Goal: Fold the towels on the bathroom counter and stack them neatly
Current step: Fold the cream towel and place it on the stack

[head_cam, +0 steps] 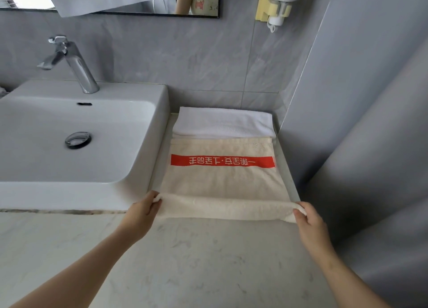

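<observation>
Head view: on the marble counter (185, 261) at centre frame, the left hand (141, 211) and right hand (309, 222) each pinch a near corner of the cream towel (222, 180) with the red band. Carry both corners level toward the far edge. Two towels: this one and a folded white towel (224, 122) behind.

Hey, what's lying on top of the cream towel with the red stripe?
A folded white towel lies across the far end of the cream towel, hiding that edge. The left hand and right hand pinch its near corners. The counter beneath it is covered.
</observation>
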Motion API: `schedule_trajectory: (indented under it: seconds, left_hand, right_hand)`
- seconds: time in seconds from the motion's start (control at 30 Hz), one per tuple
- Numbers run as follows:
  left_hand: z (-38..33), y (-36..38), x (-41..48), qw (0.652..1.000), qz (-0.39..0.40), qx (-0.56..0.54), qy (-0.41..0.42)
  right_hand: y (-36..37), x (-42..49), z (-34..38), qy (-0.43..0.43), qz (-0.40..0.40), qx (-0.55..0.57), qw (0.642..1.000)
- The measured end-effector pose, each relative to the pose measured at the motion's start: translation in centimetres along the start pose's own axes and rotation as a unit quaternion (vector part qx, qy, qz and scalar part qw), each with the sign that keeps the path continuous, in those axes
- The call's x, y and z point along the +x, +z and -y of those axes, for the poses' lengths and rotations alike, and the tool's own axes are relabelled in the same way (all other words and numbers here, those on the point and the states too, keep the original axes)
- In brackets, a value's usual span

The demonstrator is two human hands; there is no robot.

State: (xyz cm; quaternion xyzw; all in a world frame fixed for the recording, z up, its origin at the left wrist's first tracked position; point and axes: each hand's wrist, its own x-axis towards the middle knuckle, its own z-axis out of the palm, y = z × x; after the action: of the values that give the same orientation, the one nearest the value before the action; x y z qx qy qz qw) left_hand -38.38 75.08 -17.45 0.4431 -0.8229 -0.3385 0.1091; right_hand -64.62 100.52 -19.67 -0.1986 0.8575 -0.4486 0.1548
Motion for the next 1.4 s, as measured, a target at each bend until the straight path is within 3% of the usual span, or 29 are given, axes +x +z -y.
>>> schedule_trajectory:
  seconds: [0.2, 0.7, 1.07, 1.4]
  left_hand:
    - [0.8, 0.2, -1.0, 0.997, 0.040, 0.063, -0.021]
    - [-2.8, 0.5, 3.5, 0.991, -0.090, -0.060, -0.081]
    - [-3.0, 1.4, 8.8, 0.983, -0.081, -0.077, -0.143]
    - [-1.3, 2.7, 12.0, 0.991, -0.038, -0.012, -0.129]
  right_hand:
    - [-0.2, -1.7, -1.1, 0.021, 0.026, -0.101, 0.994]
    - [-0.3, 0.9, 2.2, 0.009, -0.088, 0.040, 0.995]
    - [1.2, 6.8, 4.3, 0.033, -0.072, 0.064, 0.995]
    - [3.3, 10.1, 3.3, 0.093, -0.048, 0.014, 0.994]
